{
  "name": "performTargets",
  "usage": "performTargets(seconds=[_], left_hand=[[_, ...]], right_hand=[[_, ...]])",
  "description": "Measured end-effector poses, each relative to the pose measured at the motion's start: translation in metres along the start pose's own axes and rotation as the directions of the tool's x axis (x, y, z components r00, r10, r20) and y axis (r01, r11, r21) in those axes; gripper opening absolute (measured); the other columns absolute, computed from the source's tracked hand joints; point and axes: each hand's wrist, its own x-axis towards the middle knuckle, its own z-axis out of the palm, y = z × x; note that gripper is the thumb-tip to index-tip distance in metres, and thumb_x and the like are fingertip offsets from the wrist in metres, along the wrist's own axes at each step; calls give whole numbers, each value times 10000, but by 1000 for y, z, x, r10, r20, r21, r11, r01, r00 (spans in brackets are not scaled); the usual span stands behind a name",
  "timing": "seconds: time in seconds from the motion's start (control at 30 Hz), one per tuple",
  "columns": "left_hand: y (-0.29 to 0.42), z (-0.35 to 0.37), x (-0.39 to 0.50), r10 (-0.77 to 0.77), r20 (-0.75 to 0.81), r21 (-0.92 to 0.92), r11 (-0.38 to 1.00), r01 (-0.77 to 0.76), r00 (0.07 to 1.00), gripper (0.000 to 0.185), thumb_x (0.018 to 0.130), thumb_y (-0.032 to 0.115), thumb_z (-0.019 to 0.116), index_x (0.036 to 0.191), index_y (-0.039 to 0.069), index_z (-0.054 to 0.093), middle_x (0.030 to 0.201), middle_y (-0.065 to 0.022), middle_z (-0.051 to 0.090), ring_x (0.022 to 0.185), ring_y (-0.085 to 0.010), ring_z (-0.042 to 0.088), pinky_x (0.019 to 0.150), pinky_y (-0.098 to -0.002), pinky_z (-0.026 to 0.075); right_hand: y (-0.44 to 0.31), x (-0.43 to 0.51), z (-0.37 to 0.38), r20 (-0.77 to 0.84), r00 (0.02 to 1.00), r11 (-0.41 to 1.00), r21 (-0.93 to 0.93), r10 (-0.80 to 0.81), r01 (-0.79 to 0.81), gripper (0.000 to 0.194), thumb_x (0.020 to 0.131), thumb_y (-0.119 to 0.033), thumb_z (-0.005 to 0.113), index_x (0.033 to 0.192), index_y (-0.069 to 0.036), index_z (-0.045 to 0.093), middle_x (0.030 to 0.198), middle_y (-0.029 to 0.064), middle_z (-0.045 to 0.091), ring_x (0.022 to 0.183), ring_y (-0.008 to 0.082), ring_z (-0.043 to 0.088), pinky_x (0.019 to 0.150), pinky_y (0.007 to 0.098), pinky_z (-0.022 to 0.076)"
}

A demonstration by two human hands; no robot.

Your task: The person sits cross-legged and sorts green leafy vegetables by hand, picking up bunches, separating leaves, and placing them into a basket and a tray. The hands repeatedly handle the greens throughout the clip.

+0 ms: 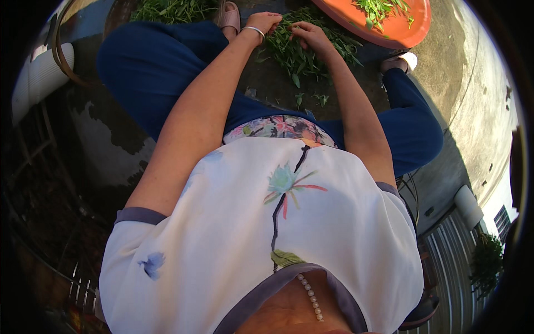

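Observation:
A heap of leafy green stems [298,62] lies on the ground between my knees. My left hand [263,23], with a silver bangle [255,32] at its wrist, is over the heap's left edge. Its fingertips are pinched together at thin green stems. Just to the right, my right hand [311,37] hangs over the same heap with its fingers curled and the tips towards my left hand. Whether a stem is between the right fingertips is too small to tell. A few loose leaves [321,99] lie on the ground nearer to me.
At the upper right stands an orange-red plastic basin [392,39] with some greens [381,12] in it. Another pile of greens [173,10] is at the upper left, beyond my knee. My sandalled foot [230,21] is close to my left hand. Sunlit concrete [442,54] stretches to the right.

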Motion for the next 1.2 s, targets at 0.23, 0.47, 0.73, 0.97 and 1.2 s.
performTargets(seconds=[0.23,0.47,0.73,0.97,1.2], left_hand=[[-1,6,5,44,33,-143,989,-39,999,182,735,145,612,865,22,584,645,5,541,538,-75,461,506,-224,385],[0,9,9,39,52,-268,963,-23,998,185,768,140,574,900,11,556,705,-30,561,557,-107,503,517,-225,406],[-6,-12,20,-89,-122,-433,901,28,989,174,812,114,496,946,3,499,812,-121,583,678,-208,589,533,-281,440],[-6,-20,18,-50,-193,-366,930,-25,980,148,803,75,475,916,-18,493,800,-147,589,616,-206,603,460,-256,442],[-8,-20,16,14,-189,-207,977,-54,982,135,792,64,476,902,-11,497,731,-112,574,567,-189,592,438,-228,419]], right_hand=[[-4,2,0,-38,999,992,-128,4,-9,199,780,-198,506,877,-67,619,716,-33,572,465,33,386,451,180,322],[-6,3,-3,-210,977,987,162,40,-6,156,728,-180,512,755,-86,634,645,-26,574,472,63,411,461,208,338],[49,14,-14,-222,970,853,-483,97,-196,237,753,-258,494,858,-70,594,757,66,598,738,177,569,658,291,432],[80,20,14,-105,994,455,-886,-5,-91,242,710,-187,526,936,-129,592,1144,79,452,931,261,518,770,376,437],[60,16,-14,-199,980,761,-631,31,-152,215,673,-181,578,876,-133,629,889,73,599,814,230,569,721,347,446]])
